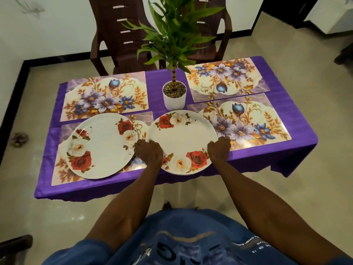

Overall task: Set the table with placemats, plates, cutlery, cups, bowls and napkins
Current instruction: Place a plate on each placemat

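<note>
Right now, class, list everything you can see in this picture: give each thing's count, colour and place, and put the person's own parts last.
placemats: four, floral purple, cream and gold, two each side of the table.
plates: two, white with red roses; one lies on the near-left placemat, the other is held over the near middle edge.
potted plant: one, green leaves, white pot, table centre.
tablecloth: one, purple, covering the table.
chairs: two, dark brown, behind the table's far side.
left hand: grips the held plate's left rim.
right hand: grips its right rim.
shirt: blue, bottom of view.
</note>
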The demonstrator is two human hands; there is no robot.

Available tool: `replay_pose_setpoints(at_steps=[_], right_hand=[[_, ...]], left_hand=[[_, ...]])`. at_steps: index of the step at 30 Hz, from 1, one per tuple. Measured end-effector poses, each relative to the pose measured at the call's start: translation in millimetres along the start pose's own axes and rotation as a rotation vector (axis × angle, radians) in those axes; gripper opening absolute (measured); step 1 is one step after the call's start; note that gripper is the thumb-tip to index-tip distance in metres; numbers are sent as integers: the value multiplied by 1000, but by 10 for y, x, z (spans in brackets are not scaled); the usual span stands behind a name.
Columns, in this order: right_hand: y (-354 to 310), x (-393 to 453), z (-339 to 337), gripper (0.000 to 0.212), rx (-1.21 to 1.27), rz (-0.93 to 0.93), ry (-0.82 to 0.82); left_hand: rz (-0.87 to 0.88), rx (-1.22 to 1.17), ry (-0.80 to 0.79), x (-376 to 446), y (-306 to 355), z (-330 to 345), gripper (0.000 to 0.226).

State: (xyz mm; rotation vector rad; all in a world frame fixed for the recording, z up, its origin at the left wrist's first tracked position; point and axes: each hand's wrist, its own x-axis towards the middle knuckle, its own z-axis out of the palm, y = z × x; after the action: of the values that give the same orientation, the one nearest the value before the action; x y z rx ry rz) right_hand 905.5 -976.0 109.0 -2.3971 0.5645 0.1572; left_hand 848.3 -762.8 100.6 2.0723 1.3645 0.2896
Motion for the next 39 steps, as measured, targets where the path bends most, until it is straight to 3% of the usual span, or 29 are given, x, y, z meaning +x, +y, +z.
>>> replay_pose_setpoints(at_steps=[5,10,13,22,26,33,39], right_hand=[[-3,109,-51,43,187,68,74],[123,352,-304,38,314,170,142],[237,660,-499,35,357,166,156],[638,1866,-1318,33,350,130,77],[816,2254,-1582,45,279,97,9],[926,2598,-1638,42,301,58,-97],[991,2797,-1557,48,280,47,-167]], left_hand=[[-1,-234,-3,-83,146,69,34],[148,-307,14,-349,463,235,29],[147,-347,-35,-542,786,390,25],[-38,-293,-157,-1332,1676,1195,30],[-80,-237,-169,-1645,1847,1487,31],[-64,-224,-172,-1856,1902,1649,27],[34,-47,-138,-1840,1946,1612,16]])
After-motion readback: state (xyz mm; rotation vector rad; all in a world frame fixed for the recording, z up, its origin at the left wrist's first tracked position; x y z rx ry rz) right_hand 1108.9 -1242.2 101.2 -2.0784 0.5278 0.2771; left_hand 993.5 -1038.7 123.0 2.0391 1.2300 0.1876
